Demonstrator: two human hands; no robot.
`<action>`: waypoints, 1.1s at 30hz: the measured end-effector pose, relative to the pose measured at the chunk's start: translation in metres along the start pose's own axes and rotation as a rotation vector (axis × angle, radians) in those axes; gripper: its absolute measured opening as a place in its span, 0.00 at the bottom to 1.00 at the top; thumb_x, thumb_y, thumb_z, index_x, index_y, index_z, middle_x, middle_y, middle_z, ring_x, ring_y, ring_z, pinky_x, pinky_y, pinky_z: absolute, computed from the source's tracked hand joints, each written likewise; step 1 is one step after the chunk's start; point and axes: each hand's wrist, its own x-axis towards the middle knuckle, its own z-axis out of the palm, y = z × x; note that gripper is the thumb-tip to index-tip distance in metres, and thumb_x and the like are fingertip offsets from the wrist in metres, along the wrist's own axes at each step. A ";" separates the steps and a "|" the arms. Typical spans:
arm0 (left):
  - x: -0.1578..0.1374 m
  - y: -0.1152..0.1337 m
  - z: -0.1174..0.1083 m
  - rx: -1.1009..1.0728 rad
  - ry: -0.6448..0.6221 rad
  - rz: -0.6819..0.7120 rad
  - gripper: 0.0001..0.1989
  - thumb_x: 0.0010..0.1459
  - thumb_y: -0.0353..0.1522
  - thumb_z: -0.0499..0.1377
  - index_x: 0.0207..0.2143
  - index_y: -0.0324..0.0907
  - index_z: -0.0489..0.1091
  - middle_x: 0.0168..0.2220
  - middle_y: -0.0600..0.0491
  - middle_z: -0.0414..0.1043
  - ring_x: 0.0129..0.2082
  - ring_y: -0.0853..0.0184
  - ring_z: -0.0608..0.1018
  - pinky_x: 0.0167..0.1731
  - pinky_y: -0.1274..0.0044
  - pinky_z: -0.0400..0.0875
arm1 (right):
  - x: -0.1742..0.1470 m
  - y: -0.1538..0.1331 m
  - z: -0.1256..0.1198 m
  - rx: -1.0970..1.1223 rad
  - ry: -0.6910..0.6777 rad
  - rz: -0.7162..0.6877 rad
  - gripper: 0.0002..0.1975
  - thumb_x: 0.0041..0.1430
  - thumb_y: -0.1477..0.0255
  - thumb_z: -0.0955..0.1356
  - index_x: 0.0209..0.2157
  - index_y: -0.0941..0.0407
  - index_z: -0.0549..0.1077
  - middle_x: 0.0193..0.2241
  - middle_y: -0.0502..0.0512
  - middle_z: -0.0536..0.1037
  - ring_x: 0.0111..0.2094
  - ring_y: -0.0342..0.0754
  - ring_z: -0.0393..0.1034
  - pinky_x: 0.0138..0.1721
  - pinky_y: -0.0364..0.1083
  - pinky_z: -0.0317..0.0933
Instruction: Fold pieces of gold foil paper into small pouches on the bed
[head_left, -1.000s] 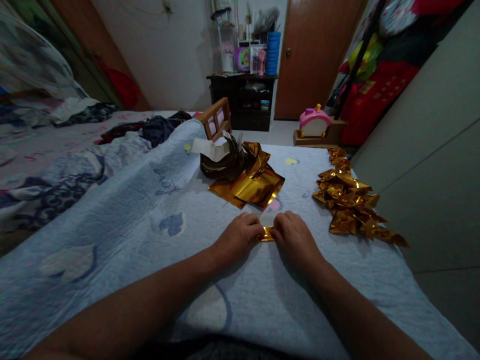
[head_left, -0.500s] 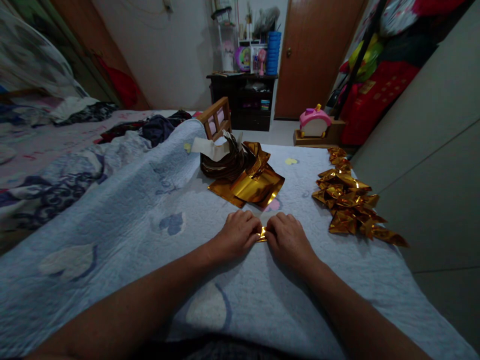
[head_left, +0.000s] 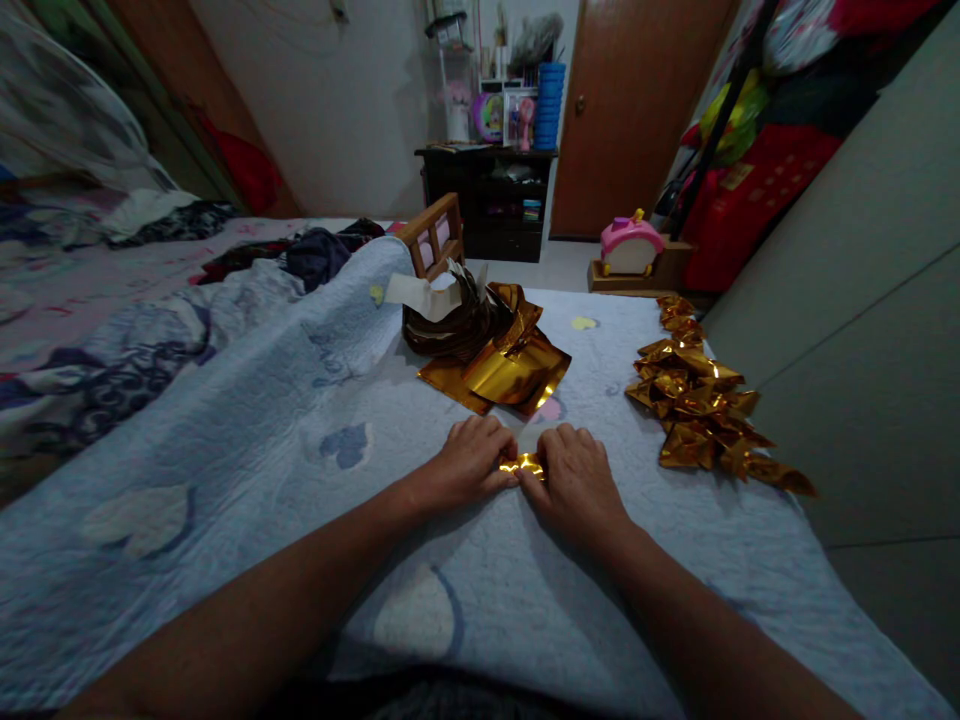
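Observation:
My left hand (head_left: pixel 474 460) and my right hand (head_left: pixel 577 475) rest on the quilt, closed on a small sheet of gold foil paper (head_left: pixel 531 464). Both thumbs press its near edge, which is rolled or folded and shiny. Part of the sheet's pale back shows beyond the fingers; the rest is hidden by my hands. Just past my hands lies a stack of gold foil paper (head_left: pixel 517 372), its upper sheets bent and fanned. To the right, several folded gold foil pieces (head_left: pixel 694 395) sit in a row along the bed's edge.
A pale blue quilt (head_left: pixel 247 560) with heart shapes covers the surface under my arms. A wooden rail (head_left: pixel 435 235) stands behind the stack. On the far right are a pink toy (head_left: pixel 631 243) and a light cabinet (head_left: pixel 862 330). Clothes (head_left: pixel 315 258) lie to the left.
My hands have drawn slightly apart along the foil paper, so more of its gold folded edge shows between them. The stack and the folded pieces have not moved.

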 end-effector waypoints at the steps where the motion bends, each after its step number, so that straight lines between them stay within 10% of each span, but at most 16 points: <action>1: 0.000 -0.001 0.000 0.000 0.002 0.002 0.10 0.60 0.37 0.65 0.40 0.44 0.70 0.43 0.52 0.69 0.47 0.59 0.69 0.47 0.69 0.60 | 0.000 0.000 0.000 -0.001 0.003 0.003 0.12 0.63 0.61 0.67 0.35 0.55 0.69 0.38 0.60 0.73 0.40 0.57 0.63 0.39 0.52 0.51; 17: -0.001 -0.002 -0.001 -0.018 -0.017 0.002 0.08 0.60 0.35 0.63 0.41 0.45 0.69 0.44 0.53 0.68 0.46 0.59 0.67 0.47 0.69 0.59 | -0.001 0.040 0.001 -0.039 0.073 0.061 0.23 0.55 0.54 0.72 0.44 0.54 0.67 0.45 0.61 0.72 0.48 0.62 0.63 0.48 0.56 0.53; 33: -0.002 -0.006 0.000 -0.066 0.022 0.069 0.07 0.59 0.33 0.63 0.39 0.44 0.69 0.44 0.52 0.69 0.47 0.58 0.68 0.47 0.69 0.59 | 0.003 0.047 -0.022 0.226 -0.014 -0.106 0.10 0.52 0.74 0.68 0.38 0.54 0.69 0.47 0.59 0.70 0.48 0.57 0.62 0.48 0.52 0.55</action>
